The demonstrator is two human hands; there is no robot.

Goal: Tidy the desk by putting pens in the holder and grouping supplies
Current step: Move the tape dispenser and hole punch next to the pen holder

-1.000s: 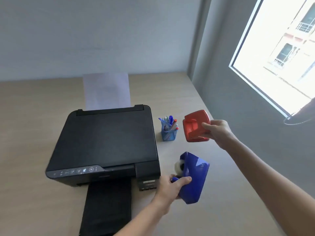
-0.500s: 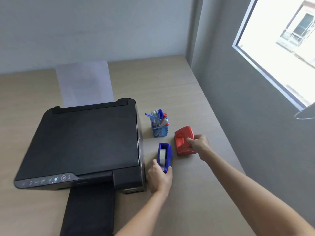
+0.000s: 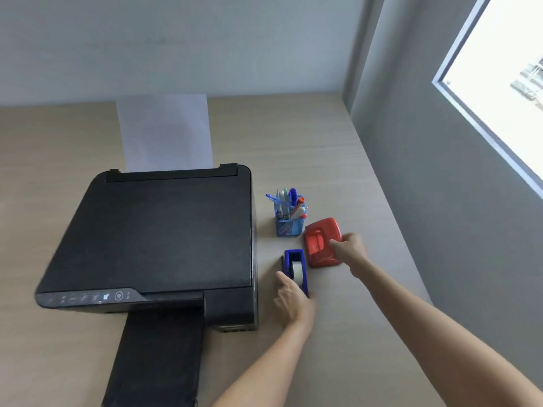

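Grey walls and a bright window (image 3: 505, 92) at the right frame a pale wood-grain desk (image 3: 293, 136), where a black printer (image 3: 155, 239) with a sheet of white paper (image 3: 164, 133) standing in its rear feed fills the left half. To the printer's right, a blue mesh pen holder (image 3: 289, 226) stands upright, packed with pens (image 3: 289, 199). Just in front of it lie two supplies side by side on the desk: a blue tape dispenser (image 3: 296, 267) and a red hole punch (image 3: 320, 242). The person's left hand (image 3: 291, 298) grasps the near end of the tape dispenser, while the right hand (image 3: 349, 249) grips the right side of the hole punch.
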